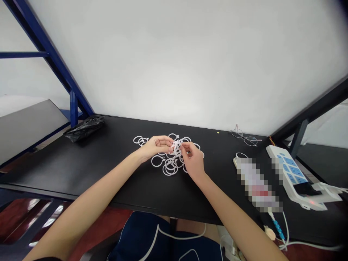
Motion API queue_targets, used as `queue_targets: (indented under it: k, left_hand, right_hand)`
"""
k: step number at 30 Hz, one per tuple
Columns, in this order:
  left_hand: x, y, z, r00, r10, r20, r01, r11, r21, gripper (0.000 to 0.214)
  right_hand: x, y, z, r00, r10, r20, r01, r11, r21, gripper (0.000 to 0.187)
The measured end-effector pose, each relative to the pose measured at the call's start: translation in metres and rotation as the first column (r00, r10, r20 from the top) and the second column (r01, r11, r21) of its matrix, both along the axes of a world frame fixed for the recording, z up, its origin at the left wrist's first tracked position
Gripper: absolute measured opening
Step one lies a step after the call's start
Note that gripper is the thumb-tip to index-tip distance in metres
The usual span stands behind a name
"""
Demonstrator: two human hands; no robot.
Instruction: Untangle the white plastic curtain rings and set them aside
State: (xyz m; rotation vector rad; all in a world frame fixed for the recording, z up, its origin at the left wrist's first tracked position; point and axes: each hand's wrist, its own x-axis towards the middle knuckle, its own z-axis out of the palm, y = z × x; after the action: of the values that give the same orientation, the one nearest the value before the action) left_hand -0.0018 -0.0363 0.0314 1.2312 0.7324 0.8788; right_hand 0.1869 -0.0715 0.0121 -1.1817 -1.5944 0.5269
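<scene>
A pile of several white plastic rings (170, 165) lies on the black table (108, 170), spread out near its middle. My left hand (157, 145) hovers over the pile with its fingers pinched on a white ring (176, 146). My right hand (192, 159) meets it from the right, fingers also pinched on the same small cluster of rings between the two hands. Both forearms reach in from the near edge.
A crumpled black plastic bag (85, 128) lies at the table's left rear. Eyeglasses (246, 137) rest near the back right. A white power strip (295, 177) with cables and a blurred-out object (257, 185) sit at the right. Blue metal framing (54, 61) rises at left.
</scene>
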Motion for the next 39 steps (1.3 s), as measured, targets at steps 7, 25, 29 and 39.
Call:
queue_targets:
  k: [7, 25, 29, 39]
  left_hand:
    - [-0.0016, 0.0007, -0.0051, 0.997, -0.076, 0.004, 0.076, 0.997, 0.018, 0.037]
    - [-0.0014, 0.0021, -0.0023, 1.000, -0.024, 0.013, 0.023, 0.999, 0.046, 0.022]
    - [-0.0013, 0.0023, -0.0029, 1.000, -0.006, 0.009, 0.006, 0.999, 0.042, 0.022]
    - [-0.0021, 0.0032, -0.0036, 1.000, 0.016, 0.003, -0.016, 1.000, 0.013, 0.022]
  right_hand:
    - [0.0020, 0.0019, 0.0008, 0.999, -0.032, -0.006, 0.032, 0.999, 0.002, 0.015]
    - [0.0014, -0.0006, 0.0044, 0.996, -0.049, -0.073, 0.049, 0.999, -0.010, 0.016]
    - [0.0020, -0.0007, 0.0055, 0.993, -0.056, -0.107, 0.056, 0.998, -0.003, 0.016]
    - [0.0007, -0.0019, 0.0077, 0.990, -0.066, -0.124, 0.066, 0.998, -0.003, 0.016]
